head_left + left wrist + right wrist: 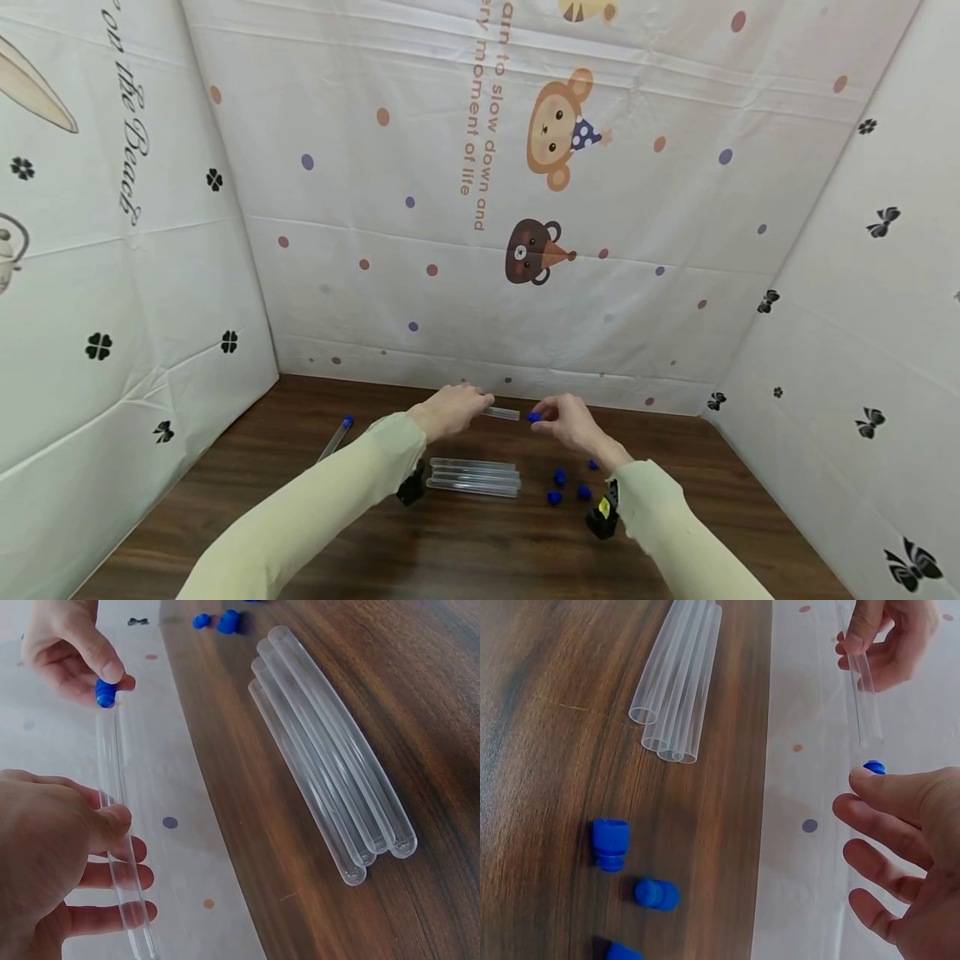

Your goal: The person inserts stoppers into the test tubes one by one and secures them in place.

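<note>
My left hand (452,410) holds a clear plastic test tube (118,862) between thumb and fingers, its mouth pointing toward my right hand. A blue stopper (106,693) is pinched by my right hand (572,422), narrow ribbed end toward the tube's mouth. In the head view the stopper and the tube stand a little apart; in the left wrist view they appear almost to meet. My right hand's other fingers are spread, as the right wrist view shows.
Several clear tubes (474,477) lie side by side on the brown wooden table (480,550). To their right are several loose blue stoppers (610,844). A tube capped in blue (335,437) lies at the left. Printed white cloth (450,300) walls the table's back and sides.
</note>
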A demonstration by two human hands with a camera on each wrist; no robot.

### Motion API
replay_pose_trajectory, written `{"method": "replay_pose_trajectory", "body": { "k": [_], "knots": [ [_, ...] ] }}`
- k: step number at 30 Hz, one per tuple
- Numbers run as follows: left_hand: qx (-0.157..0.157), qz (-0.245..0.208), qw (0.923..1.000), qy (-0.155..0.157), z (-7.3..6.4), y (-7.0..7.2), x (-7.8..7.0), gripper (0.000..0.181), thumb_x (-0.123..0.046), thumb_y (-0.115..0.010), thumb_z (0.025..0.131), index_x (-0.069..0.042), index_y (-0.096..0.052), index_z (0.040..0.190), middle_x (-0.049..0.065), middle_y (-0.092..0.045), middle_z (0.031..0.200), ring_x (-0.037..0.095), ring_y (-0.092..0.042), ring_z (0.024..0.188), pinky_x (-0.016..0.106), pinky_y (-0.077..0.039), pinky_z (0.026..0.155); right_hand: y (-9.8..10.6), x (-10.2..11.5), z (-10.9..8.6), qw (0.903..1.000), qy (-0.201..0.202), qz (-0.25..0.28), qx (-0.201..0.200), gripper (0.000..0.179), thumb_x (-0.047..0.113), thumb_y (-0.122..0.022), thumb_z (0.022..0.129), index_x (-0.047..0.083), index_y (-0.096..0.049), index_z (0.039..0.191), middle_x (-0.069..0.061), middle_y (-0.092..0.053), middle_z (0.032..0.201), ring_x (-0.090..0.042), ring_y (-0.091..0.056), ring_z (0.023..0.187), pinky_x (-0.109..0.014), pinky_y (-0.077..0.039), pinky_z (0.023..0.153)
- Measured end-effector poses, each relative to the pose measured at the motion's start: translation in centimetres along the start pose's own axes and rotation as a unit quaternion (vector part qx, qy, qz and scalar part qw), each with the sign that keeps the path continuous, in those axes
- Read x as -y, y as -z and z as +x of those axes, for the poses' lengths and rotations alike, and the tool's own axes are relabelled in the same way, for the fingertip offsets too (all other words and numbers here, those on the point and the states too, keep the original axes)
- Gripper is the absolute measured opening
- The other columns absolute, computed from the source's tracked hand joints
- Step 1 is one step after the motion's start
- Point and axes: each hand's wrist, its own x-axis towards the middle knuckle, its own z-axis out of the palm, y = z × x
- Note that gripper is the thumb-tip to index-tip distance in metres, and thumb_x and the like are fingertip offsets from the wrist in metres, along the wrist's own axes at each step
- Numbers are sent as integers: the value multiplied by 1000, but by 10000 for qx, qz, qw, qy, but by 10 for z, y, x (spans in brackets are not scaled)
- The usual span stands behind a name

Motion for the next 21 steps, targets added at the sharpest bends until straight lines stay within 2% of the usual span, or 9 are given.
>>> {"method": "replay_pose_trajectory", "body": {
  "k": [6, 14, 17, 21],
  "knots": [
    [-37, 8, 10000, -83, 2, -1, -1, 33, -5, -64, 90, -16, -61, 121, 1, -68, 109, 17, -65, 100, 31, -55, 83, -2, 4, 2, 9999, 114, -49, -1, 13, 11, -75, 83, 7, -73, 95, -2, -70, 79, -9, -61, 69, -26, -50, 62],
    [-89, -274, 9994, -206, 6, -3, -3, 28, -5, -65, 90, -15, -63, 116, -1, -68, 97, 12, -65, 87, 26, -55, 76, -4, 6, 2, 9999, 73, 66, 36, 10, 12, -75, 83, 8, -73, 92, -6, -72, 81, -15, -64, 71, -26, -51, 62],
    [-95, -320, 9993, -188, 7, -3, -4, 26, -4, -65, 90, -16, -65, 114, -1, -69, 96, 11, -65, 85, 26, -56, 75, -5, 6, 2, 9999, 114, 102, 34, 10, 11, -75, 83, 9, -73, 92, -8, -72, 82, -15, -64, 71, -26, -51, 61],
    [-56, -397, 9991, -134, 7, -2, -5, 24, -3, -63, 91, -16, -67, 111, -3, -70, 95, 10, -65, 85, 26, -55, 73, -6, 5, 1, 9996, 256, 104, 64, 9, 9, -74, 83, 9, -74, 92, -4, -71, 80, -11, -62, 69, -25, -50, 60]
  ]
}}
